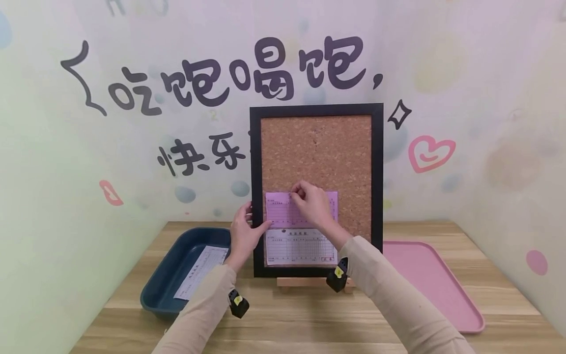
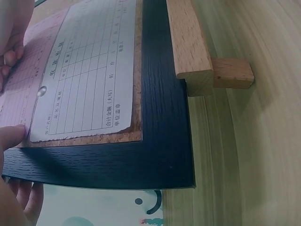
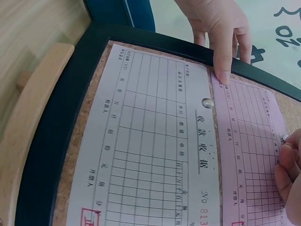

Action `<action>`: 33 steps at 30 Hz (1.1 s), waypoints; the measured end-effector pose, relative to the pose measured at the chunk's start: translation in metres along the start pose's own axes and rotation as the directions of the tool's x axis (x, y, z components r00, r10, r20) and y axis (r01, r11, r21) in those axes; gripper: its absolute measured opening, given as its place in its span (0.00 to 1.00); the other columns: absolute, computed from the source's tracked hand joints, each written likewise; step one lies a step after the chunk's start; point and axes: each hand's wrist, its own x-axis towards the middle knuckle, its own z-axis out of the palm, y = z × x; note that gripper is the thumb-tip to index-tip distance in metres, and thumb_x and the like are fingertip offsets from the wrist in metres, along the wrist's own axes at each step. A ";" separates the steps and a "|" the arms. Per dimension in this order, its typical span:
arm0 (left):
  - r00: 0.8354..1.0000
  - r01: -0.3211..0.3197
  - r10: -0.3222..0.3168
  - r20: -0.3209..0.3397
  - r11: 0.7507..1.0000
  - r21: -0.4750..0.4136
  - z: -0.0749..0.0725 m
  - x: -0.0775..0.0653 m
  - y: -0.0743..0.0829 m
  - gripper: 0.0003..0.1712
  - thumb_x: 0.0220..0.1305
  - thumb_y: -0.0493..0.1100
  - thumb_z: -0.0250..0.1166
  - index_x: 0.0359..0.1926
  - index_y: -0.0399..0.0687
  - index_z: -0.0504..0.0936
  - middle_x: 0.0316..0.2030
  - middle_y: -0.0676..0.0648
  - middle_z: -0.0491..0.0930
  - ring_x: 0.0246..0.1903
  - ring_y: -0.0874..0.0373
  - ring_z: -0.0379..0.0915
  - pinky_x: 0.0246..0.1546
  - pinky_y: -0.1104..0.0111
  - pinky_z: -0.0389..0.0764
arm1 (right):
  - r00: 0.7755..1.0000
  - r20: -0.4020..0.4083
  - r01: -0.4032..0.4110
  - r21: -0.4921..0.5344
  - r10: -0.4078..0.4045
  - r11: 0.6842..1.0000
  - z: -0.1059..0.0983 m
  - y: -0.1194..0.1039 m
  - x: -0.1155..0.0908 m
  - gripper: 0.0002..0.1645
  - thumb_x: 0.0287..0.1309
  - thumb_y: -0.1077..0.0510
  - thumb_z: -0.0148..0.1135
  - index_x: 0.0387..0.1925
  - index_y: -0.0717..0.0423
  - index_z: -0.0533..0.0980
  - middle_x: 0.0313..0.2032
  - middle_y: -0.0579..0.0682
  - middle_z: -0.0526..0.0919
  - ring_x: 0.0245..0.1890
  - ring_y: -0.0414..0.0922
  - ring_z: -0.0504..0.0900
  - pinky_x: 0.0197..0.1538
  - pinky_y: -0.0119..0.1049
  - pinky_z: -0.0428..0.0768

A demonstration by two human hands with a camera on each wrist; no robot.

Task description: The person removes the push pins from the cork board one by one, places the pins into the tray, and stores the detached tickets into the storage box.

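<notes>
The left hand [image 1: 245, 235] grips the board [image 1: 316, 153] at left, thumb on the pink paper [image 1: 277, 210]. The right hand [image 1: 315, 204] pinches a pin [image 3: 284, 138]. A straight push should work best.

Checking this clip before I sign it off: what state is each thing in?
Left hand: gripping corkboard, thumb on pink slip
Right hand: curled at pink slip's top edge, seemingly pinching something small
Corkboard: standing on wooden stand
Pink slip: on corkboard, above white slip
White slip: held by silver tack
Blue tray: holding white paper
Pink tray: lying flat, partly hidden
</notes>
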 end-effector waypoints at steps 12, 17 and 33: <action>1.000 -0.002 0.002 0.003 1.000 -0.007 -0.002 -0.001 0.001 0.36 0.48 0.42 0.71 0.58 0.39 0.67 0.50 0.40 0.73 0.45 0.48 0.73 0.45 0.57 0.77 | 0.992 -0.123 -0.022 0.070 0.031 0.997 0.012 0.003 -0.011 0.03 0.53 0.61 0.60 0.30 0.57 0.78 0.19 0.47 0.77 0.18 0.39 0.70 0.23 0.27 0.66; 1.000 -0.004 0.004 0.001 1.000 -0.012 -0.001 -0.001 0.000 0.36 0.48 0.42 0.71 0.58 0.40 0.68 0.50 0.40 0.74 0.45 0.48 0.73 0.45 0.58 0.77 | 0.983 -0.179 -0.024 0.086 0.039 0.996 0.017 0.002 -0.015 0.04 0.53 0.62 0.59 0.31 0.58 0.78 0.19 0.47 0.78 0.17 0.39 0.70 0.21 0.26 0.65; 1.000 -0.011 0.011 -0.004 1.000 -0.011 -0.001 0.000 0.001 0.35 0.48 0.42 0.71 0.57 0.40 0.68 0.49 0.40 0.74 0.44 0.48 0.74 0.45 0.57 0.77 | 0.973 -0.199 -0.093 0.135 0.118 0.987 0.022 -0.005 -0.013 0.03 0.52 0.62 0.59 0.29 0.58 0.77 0.18 0.47 0.78 0.15 0.38 0.69 0.20 0.27 0.64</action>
